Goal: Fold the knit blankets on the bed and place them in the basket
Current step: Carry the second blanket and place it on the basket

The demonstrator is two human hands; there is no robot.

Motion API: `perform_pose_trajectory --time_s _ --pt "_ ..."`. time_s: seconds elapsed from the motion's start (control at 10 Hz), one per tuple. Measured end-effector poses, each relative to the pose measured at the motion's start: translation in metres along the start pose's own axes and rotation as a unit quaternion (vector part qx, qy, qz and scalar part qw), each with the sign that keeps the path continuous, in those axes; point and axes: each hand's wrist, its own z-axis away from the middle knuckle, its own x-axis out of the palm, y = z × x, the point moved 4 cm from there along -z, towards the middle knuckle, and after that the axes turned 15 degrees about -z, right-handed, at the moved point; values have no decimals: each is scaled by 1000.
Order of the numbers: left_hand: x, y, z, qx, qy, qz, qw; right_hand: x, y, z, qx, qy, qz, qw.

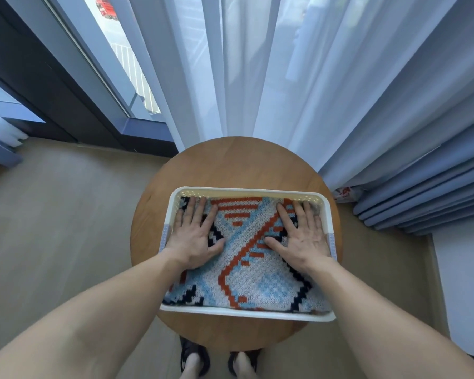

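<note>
item 1: knit blanket (251, 277). folded, patterned in white, pale blue, orange and navy. lies flat inside the basket and fills nearly its whole floor; the near edge sits just under the near rim.

item 2: basket (246, 190). white plastic, rectangular, shallow, with rows of small perforations along the far wall and a pale grey-blue handle piece on each short side. stands on the table, slightly askew to the viewer.

item 3: left hand (193, 237). palm down on the left half of the blanket, fingers straight and a little spread, tips reaching toward the far-left corner of the basket. grips nothing; rests flat on the knit.

item 4: right hand (303, 236). palm down on the right half of the blanket, fingers straight and fanned, thumb stretched inward across the orange stripe. grips nothing (whether it bears down hard or only rests cannot be told).

item 5: round wooden table (230, 162). brown top, carrying the basket near its middle.

item 6: sheer white curtain (257, 77). hangs behind the table, its hem touching the far edge of the tabletop.

item 7: blue curtain (422, 187). gathered in pleats at right.

item 8: feet in dark sandals (195, 361). on the pale floor (66, 214), at the near edge of the table.
</note>
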Motion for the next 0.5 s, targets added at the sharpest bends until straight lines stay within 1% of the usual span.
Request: perform_pose_trajectory --time_s 0.1,0.2,0.3,0.4,0.5 --pt "-15 -2 1 -7 -20 -37 999 -5 -6 8 4 -3 7 1000" --pt "-33 -5 11 -8 -41 -52 998 -15 -11 16 30 -41 -15 999" --pt "-40 -6 32 1 -77 -41 996 -23 -16 28 67 -88 -70 991" --pt "-45 -11 55 6 -67 -5 998 -33 -26 50 91 -97 -163 978" --pt "-59 -14 81 -7 -23 44 999 -43 -39 84 83 -51 -205 974"
